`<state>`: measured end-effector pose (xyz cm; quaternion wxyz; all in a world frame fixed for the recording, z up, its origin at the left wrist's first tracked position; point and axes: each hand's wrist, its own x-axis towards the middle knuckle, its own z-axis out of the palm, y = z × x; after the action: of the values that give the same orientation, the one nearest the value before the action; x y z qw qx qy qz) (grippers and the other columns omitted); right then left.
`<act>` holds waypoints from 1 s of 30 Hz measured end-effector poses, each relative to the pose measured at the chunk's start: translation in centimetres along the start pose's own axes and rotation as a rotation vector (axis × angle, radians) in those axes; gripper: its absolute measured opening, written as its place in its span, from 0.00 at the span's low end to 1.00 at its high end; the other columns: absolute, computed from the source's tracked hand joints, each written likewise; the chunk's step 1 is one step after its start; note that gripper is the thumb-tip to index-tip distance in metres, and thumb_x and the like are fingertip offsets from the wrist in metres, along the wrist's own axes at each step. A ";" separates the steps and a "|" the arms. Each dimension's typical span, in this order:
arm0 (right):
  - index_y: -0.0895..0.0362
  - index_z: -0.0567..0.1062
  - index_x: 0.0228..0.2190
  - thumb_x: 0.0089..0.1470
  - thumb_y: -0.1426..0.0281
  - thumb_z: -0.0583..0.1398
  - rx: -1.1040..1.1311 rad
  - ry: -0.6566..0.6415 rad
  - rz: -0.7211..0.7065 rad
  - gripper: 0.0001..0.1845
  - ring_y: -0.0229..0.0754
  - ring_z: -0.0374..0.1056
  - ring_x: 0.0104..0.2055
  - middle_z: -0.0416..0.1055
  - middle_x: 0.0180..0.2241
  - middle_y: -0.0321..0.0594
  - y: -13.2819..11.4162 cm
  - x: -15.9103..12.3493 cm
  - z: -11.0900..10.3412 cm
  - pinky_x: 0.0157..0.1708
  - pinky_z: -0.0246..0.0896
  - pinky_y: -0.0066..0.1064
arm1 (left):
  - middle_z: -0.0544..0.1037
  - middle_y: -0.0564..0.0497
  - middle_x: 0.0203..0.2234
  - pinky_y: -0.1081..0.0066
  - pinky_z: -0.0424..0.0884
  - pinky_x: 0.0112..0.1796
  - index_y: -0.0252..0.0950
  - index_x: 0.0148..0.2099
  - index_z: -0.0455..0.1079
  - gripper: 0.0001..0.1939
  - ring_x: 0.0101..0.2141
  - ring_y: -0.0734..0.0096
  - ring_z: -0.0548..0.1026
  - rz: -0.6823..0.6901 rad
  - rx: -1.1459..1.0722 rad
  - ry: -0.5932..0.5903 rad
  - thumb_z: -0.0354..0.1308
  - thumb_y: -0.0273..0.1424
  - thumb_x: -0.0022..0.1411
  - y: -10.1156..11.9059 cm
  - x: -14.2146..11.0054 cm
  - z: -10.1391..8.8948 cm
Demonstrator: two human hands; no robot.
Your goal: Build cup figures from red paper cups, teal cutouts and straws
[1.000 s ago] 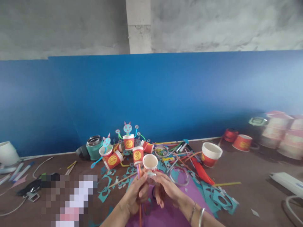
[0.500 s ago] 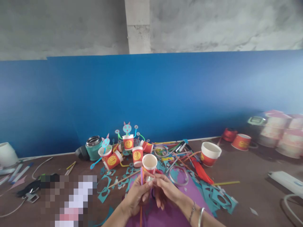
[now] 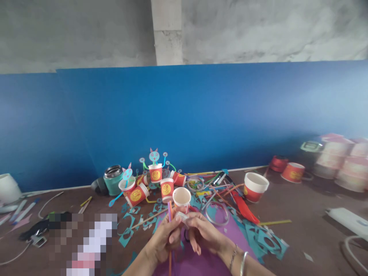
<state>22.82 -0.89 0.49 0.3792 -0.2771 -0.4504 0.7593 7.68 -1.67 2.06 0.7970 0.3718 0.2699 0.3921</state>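
My left hand (image 3: pixel 166 234) is closed around a pair of thin straws (image 3: pixel 170 210), one purple and one orange, held upright. Between both hands' fingertips is a small, clear, shiny piece that looks like tape (image 3: pixel 182 217). My right hand (image 3: pixel 204 229) pinches its right side, the lower fingers hanging loosely. Just beyond the fingers stands a red and white paper cup (image 3: pixel 181 196), its mouth facing me. Under the hands lies a purple sheet (image 3: pixel 198 262); a dark loop, perhaps a scissor handle, partly shows below the fingers.
Decorated cup figures (image 3: pixel 155 173) with blue paper faces stand behind, left of centre, beside a teal flask (image 3: pixel 112 180). Blue paper scraps (image 3: pixel 266 239) and straws litter the table. Stacked paper cups (image 3: pixel 255 186) stand at right, a white device (image 3: pixel 346 221) farther right.
The clear piece has turned and shows more plainly between my fingertips. The straws' tops have shifted slightly left and up. Both hands stay in nearly the same place.
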 end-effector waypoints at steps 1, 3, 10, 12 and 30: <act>0.65 0.73 0.31 0.48 0.57 0.59 -0.014 0.032 -0.019 0.21 0.32 0.55 0.04 0.67 0.07 0.36 0.1 0.1 0.0 0.04 0.46 0.17 | 0.56 0.67 0.05 0.78 0.38 0.14 0.38 0.45 0.65 0.27 0.08 0.86 0.42 0.013 0.025 0.020 0.67 0.46 0.47 0.0 0.1 0.1; 0.63 0.71 0.22 0.49 0.52 0.59 -0.066 0.096 -0.060 0.24 0.30 0.52 0.03 0.64 0.05 0.33 0.1 0.2 0.1 0.03 0.43 0.16 | 0.56 0.67 0.05 0.78 0.38 0.14 0.36 0.45 0.66 0.28 0.08 0.86 0.44 0.057 0.078 0.076 0.67 0.46 0.46 -0.1 0.3 0.4; 0.62 0.70 0.23 0.48 0.49 0.59 -0.130 0.130 -0.051 0.26 0.29 0.50 0.03 0.62 0.04 0.30 -0.5 0.1 0.5 0.04 0.41 0.17 | 0.55 0.67 0.04 0.79 0.38 0.13 0.37 0.37 0.63 0.27 0.08 0.86 0.43 0.058 0.085 0.123 0.65 0.51 0.45 -0.8 0.6 0.4; 0.64 0.72 0.28 0.48 0.53 0.60 -0.088 0.096 -0.032 0.23 0.30 0.51 0.03 0.63 0.05 0.31 -0.7 -0.1 0.6 0.04 0.42 0.17 | 0.55 0.68 0.04 0.79 0.38 0.12 0.38 0.36 0.62 0.27 0.08 0.86 0.42 0.046 0.057 0.111 0.66 0.51 0.43 -0.7 0.5 0.4; 0.60 0.68 0.19 0.46 0.47 0.60 -0.100 0.084 -0.042 0.28 0.28 0.48 0.03 0.61 0.04 0.30 -0.6 0.2 0.5 0.02 0.39 0.19 | 0.56 0.66 0.03 0.79 0.38 0.12 0.38 0.32 0.60 0.27 0.08 0.86 0.44 0.018 0.108 0.131 0.65 0.53 0.43 -0.6 0.4 0.4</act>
<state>22.51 -0.83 1.23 0.3993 -0.3178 -0.4773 0.7154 8.45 -1.72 1.72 0.7529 0.3903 0.3389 0.4075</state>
